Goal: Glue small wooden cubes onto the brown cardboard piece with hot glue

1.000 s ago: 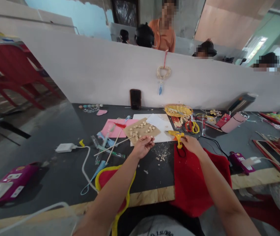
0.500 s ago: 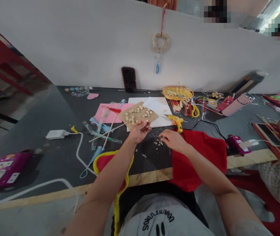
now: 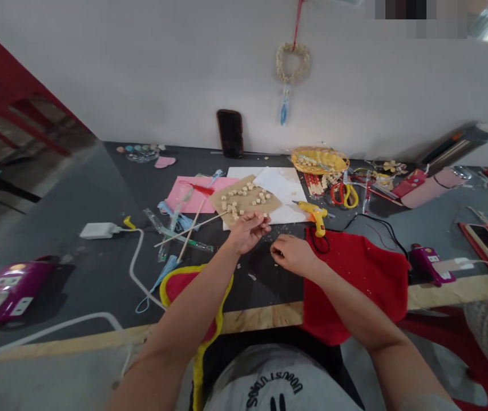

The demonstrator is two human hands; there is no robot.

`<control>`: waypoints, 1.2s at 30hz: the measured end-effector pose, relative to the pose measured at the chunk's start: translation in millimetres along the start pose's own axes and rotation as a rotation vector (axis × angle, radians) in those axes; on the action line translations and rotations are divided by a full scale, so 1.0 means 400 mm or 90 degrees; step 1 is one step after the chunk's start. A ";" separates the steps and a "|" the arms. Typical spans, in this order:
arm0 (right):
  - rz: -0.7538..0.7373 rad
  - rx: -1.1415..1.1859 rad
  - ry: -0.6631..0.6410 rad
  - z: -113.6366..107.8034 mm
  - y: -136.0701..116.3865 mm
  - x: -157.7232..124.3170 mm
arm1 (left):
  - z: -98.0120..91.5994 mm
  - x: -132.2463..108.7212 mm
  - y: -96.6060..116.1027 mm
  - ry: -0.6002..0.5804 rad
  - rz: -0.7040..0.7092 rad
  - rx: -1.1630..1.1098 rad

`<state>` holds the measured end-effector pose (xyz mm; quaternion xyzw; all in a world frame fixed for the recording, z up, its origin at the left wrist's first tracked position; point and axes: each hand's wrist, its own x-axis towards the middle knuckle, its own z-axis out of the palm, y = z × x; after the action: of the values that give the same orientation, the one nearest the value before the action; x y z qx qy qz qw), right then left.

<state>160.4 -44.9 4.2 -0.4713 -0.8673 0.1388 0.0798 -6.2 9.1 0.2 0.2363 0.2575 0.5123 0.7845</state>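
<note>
My left hand (image 3: 249,233) hovers at the near edge of the brown sheet (image 3: 244,191), its thumb and fingers pinched on a small pale piece (image 3: 265,216). Several cream-coloured small clusters (image 3: 261,197) like it lie on that sheet. Close by on the right, my right hand (image 3: 293,253) is low over the dark table, fingers curled downward; whatever they hold is hidden. Tiny pale bits (image 3: 274,229) are scattered between the hands. A yellow glue gun (image 3: 314,214) lies just beyond my right hand, by the red cloth (image 3: 355,274).
Thin sticks (image 3: 190,231) and blue tassels (image 3: 169,268) lie left of my left hand. A phone (image 3: 230,134) leans on the white partition, where a heart-shaped ornament (image 3: 293,63) hangs. Scissors (image 3: 346,195), a yellow basket (image 3: 321,160) and a pink bottle (image 3: 434,185) stand right. White cable (image 3: 136,268) crosses left.
My right hand has moved slightly left, over the tiny pale bits, its fingers more curled. My left hand keeps its pinch near the brown sheet. The view has shifted a little.
</note>
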 end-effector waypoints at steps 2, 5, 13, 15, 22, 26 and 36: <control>-0.003 0.026 0.020 0.010 0.002 0.000 | 0.006 -0.002 0.001 -0.009 0.000 0.007; -0.003 0.096 0.085 0.015 0.017 -0.001 | 0.010 -0.003 0.000 -0.016 -0.003 0.026; 0.005 0.326 0.400 -0.021 0.059 -0.009 | 0.002 0.000 -0.013 -0.041 -0.089 0.154; -0.004 0.336 0.434 -0.024 0.054 -0.011 | 0.004 -0.001 -0.017 -0.060 -0.099 0.179; -0.045 0.304 0.446 -0.008 0.043 -0.010 | 0.008 -0.007 -0.027 -0.099 -0.129 0.210; -0.046 0.314 0.435 -0.008 0.042 -0.010 | 0.006 -0.007 -0.028 -0.107 -0.132 0.213; -0.025 0.341 0.450 -0.006 0.043 -0.014 | 0.009 -0.008 -0.026 -0.094 -0.124 0.191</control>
<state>177.9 -40.3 1.1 -0.4362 -0.7287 0.1872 0.4936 2.1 2.0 -3.1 0.3612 0.2944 0.3710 0.8033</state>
